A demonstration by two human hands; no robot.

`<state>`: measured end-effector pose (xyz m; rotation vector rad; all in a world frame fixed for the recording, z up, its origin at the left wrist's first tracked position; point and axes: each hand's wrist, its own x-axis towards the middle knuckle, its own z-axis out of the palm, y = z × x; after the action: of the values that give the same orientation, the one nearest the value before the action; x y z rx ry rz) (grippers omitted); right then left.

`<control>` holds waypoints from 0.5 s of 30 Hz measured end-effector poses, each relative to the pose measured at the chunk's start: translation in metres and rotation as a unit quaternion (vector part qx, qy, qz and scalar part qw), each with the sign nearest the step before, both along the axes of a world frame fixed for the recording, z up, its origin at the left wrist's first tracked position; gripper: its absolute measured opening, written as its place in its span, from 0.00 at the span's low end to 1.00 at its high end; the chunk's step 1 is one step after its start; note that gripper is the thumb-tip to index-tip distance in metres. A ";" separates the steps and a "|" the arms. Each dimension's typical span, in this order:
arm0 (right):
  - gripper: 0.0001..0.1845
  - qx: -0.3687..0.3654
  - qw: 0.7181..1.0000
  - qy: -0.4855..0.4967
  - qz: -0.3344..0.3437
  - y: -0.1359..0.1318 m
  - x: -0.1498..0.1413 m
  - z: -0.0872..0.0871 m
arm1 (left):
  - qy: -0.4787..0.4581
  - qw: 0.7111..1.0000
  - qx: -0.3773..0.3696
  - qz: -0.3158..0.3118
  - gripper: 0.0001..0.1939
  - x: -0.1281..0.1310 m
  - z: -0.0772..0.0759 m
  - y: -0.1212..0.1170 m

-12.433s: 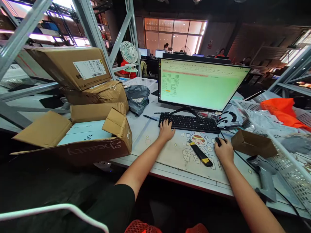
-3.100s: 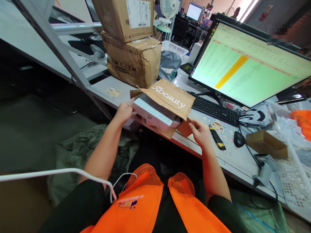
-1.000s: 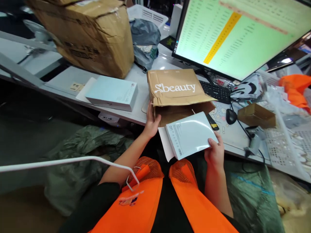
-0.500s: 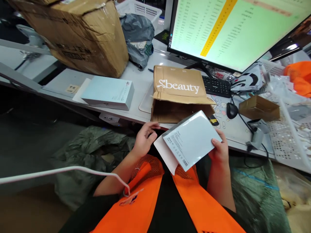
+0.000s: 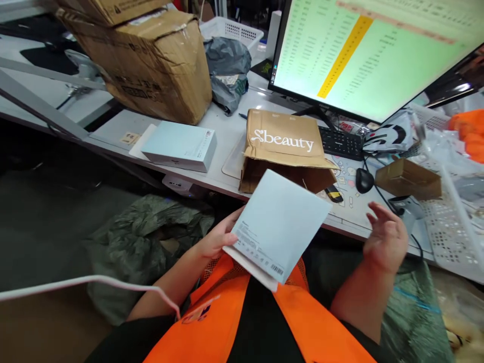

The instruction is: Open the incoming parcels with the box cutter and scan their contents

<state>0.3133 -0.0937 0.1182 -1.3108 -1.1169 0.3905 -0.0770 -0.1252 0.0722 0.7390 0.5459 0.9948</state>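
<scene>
My left hand [image 5: 217,238] grips a flat pale-blue box [image 5: 278,227] by its lower left edge, over my lap, barcode side up. My right hand [image 5: 385,237] hangs free to the right of the box with its fingers spread, close to the barcode scanner [image 5: 403,207]. On the desk just beyond lies an open brown "beauty" carton [image 5: 285,151] on its side. A second pale-blue box [image 5: 179,146] rests flat on the desk to the left.
A large monitor [image 5: 374,50] with a green spreadsheet stands at the back, a keyboard [image 5: 340,143], a mouse [image 5: 363,180] and a utility knife [image 5: 333,193] before it. Stacked cardboard boxes [image 5: 151,60] fill the left. A small brown box [image 5: 408,179] and white basket [image 5: 449,222] sit right.
My right hand has let go of the pale-blue box and moved right; my left hand has taken hold of it. The box has turned and swung lower left.
</scene>
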 end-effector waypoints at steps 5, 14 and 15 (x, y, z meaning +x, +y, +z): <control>0.19 -0.061 0.965 -0.161 -0.198 -0.008 0.095 -0.021 | 0.030 0.994 0.031 0.101 0.51 0.013 0.012 -0.001; 0.32 -0.398 0.849 -0.175 -0.300 0.052 0.237 -0.030 | 0.020 0.993 0.041 0.108 0.53 0.034 0.018 0.005; 0.30 -0.411 0.846 -0.169 -0.294 0.059 0.242 -0.028 | 0.019 0.993 0.038 0.107 0.53 0.037 0.015 0.005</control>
<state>0.5556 -0.0346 0.0899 -2.4762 -0.7601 0.1666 -0.0400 -0.1205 0.0875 0.7797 0.6330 1.2080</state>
